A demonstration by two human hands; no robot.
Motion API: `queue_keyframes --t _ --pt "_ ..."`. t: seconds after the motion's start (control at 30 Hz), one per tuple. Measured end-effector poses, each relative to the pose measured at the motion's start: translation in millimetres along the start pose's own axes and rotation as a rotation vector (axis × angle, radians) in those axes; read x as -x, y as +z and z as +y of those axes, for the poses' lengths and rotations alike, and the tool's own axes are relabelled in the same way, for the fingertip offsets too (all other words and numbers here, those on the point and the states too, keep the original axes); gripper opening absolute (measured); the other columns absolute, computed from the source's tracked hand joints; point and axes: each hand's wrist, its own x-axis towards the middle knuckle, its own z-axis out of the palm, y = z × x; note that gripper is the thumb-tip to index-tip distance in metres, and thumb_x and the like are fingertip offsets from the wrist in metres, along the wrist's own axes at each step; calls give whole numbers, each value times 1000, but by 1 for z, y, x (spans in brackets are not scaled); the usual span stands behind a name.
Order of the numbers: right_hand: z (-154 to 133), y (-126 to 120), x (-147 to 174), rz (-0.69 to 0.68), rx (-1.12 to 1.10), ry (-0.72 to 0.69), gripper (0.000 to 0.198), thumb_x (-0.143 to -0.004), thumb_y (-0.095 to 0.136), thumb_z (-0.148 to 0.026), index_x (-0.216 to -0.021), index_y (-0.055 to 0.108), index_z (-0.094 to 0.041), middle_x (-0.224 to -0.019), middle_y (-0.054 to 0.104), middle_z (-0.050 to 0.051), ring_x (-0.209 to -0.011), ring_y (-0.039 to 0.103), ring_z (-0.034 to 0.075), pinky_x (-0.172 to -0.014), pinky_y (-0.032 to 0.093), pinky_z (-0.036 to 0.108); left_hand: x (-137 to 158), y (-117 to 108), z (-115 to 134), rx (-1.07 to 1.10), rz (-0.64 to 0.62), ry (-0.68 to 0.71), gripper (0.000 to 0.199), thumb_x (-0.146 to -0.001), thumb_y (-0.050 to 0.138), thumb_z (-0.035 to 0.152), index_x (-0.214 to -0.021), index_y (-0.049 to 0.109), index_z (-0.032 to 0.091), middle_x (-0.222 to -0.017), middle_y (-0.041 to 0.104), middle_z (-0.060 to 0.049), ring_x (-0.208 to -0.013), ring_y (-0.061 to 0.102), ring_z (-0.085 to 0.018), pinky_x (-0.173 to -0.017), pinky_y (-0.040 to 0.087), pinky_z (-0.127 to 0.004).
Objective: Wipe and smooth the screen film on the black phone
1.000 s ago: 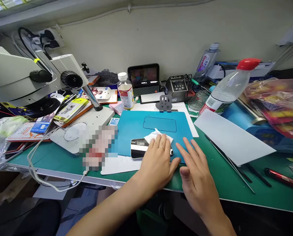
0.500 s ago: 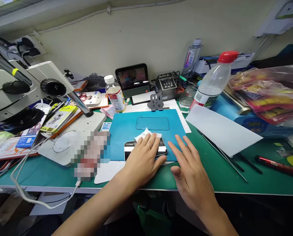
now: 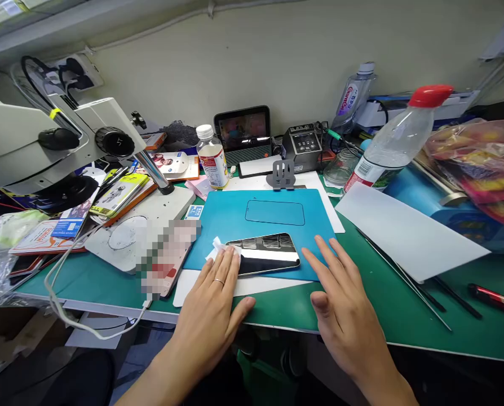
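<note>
A smartphone lies on a blue mat with its shiny dark screen facing up. The fingers of my left hand, close together and fairly flat, press a white wipe against the phone's left end; part of the wipe is hidden under them. My right hand is open and holds nothing, its fingertips just beyond the phone's right end. Farther back on the mat is a clear rounded rectangle with a thin black border, possibly a screen protector.
A microscope stands left, near a second phone, partly blurred, with a white cable. Bottles, a tablet-like screen and a small control box line the back. Tweezers and a white sheet lie right.
My left hand has slid the wipe leftward across the phone, baring most of its screen. My right hand stays open beside the phone. The view has turned slightly left.
</note>
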Motion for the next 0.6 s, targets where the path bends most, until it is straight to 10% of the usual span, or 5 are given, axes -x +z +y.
queue_keyframes --t 0.6 --pt "2 5 -6 33 -39 -20 78 -98 17 -65 -147 50 -13 -157 43 16 -148 32 34 -117 34 57 -68 3 64 187 -38 43 80 -104 27 60 -153 29 -3 -162 28 -22 -152 22 -33 -123 23 -45"
